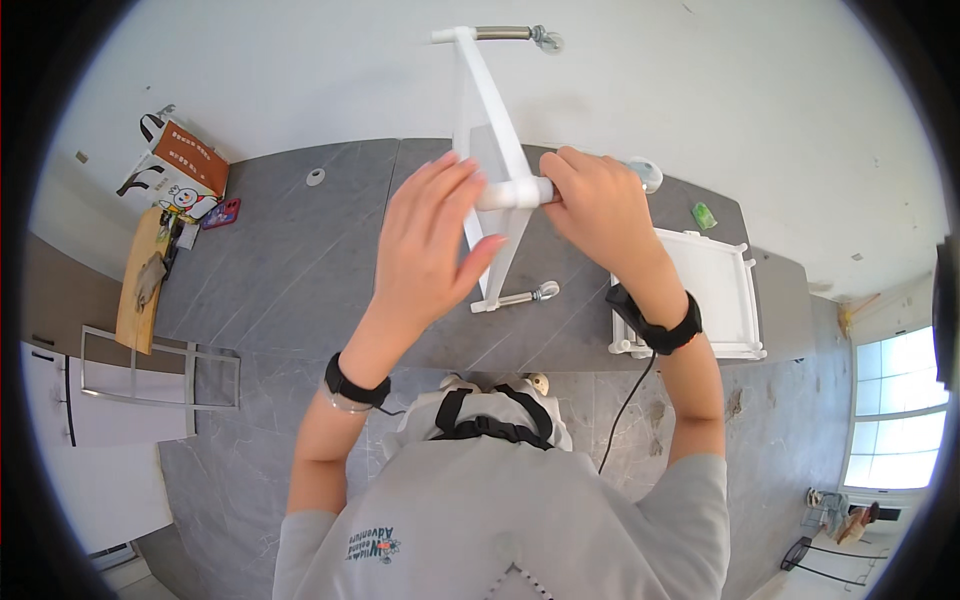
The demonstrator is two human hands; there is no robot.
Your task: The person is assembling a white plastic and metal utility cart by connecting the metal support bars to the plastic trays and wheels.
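Note:
A white plastic shelf tray (497,100) is held up on its edge above the table. Short metal legs (503,33) with clear caster wheels (548,40) stick out to the right from its corners. My left hand (428,230) has its fingers stretched out, its palm side against the white tube end at the nearest corner. Across from it, my right hand (605,210) is closed around the leg at that same corner; the fingers hide most of this leg. A round whitish piece (648,175) shows just past the right hand, and I cannot tell whether it belongs to the leg.
On the grey table (280,250), another white tray (710,290) lies at the right, with a small green packet (704,215) behind it. A printed bag (185,165), a phone (221,213) and a wooden board (145,285) are at the left. A cable (628,410) hangs from my right wristband.

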